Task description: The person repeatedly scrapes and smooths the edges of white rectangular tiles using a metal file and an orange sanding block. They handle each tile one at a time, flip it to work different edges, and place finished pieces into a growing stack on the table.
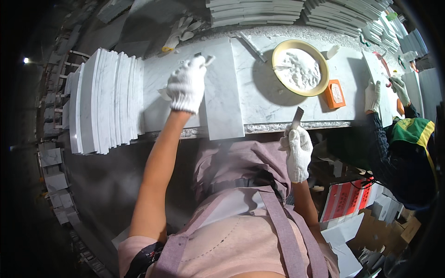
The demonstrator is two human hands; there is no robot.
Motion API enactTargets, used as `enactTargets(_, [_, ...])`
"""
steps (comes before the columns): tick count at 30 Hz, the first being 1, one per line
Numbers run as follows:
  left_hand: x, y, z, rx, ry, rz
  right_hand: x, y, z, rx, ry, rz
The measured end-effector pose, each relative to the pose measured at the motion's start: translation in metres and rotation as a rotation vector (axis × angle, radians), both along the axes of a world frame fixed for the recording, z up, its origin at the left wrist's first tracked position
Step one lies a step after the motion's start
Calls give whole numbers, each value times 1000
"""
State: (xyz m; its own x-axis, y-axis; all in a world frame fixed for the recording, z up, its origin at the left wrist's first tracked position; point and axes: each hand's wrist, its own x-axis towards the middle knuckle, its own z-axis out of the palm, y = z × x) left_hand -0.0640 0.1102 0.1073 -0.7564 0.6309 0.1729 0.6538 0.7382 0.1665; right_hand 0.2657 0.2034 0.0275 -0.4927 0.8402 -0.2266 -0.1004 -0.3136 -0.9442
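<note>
My right fingers [292, 140] gripping a dark-bladed scraper [298, 116], left fingers [193, 69] curled, hold unclear, label-printed orange box [334, 94] at two o'clock

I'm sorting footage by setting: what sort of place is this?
Likely a stone or tile workshop: marble-like slabs stand in a row at left, a yellow bowl holds lumpy white material, and the gloved right hand grips a flat-bladed scraper.
</note>
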Motion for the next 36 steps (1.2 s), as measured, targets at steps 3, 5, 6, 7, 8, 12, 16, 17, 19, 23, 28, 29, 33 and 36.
enactTargets(3, [-36,21,-14,41,7,140,2,-2,-2,-44,-40,-8])
enactTargets(5, [-61,24,-31,123,58,131,2,-5,-4,-86,-18,7])
enactTargets(6, [-70,21,-42,87,10,114,2,-6,-4,-135,42,36])
enactTargets(7, [-76,20,-50,76,-18,84,-1,-7,-5,-150,-9,82])
enactTargets(8, [-82,22,-56,41,-80,74,-3,-7,-4,-156,-32,124])
enactTargets(12, [-67,19,-57,65,-119,71,-26,-4,3,-198,-277,255])
enactTargets(16, [-33,12,-33,157,-171,121,-45,-3,8,-327,-125,357])
enactTargets(17, [-26,11,-31,178,-158,148,-51,0,5,-377,-140,410])
enactTargets(19, [-16,9,-30,248,-44,141,-61,-1,-7,-306,-121,432])
enactTargets(23, [5,2,-44,522,-116,-61,-79,-1,-38,111,-28,472])
enactTargets(28, [54,-26,-59,436,-304,-32,-94,-6,-43,70,-181,596])
enactTargets(29, [61,-31,-65,447,-366,-16,-99,-5,-42,-39,-136,626])
enactTargets(33, [68,-59,-86,487,-482,-82,-102,-3,-42,26,-166,723])
enactTargets(36, [62,-74,-97,495,-564,-75,-99,-3,-40,85,-134,709])
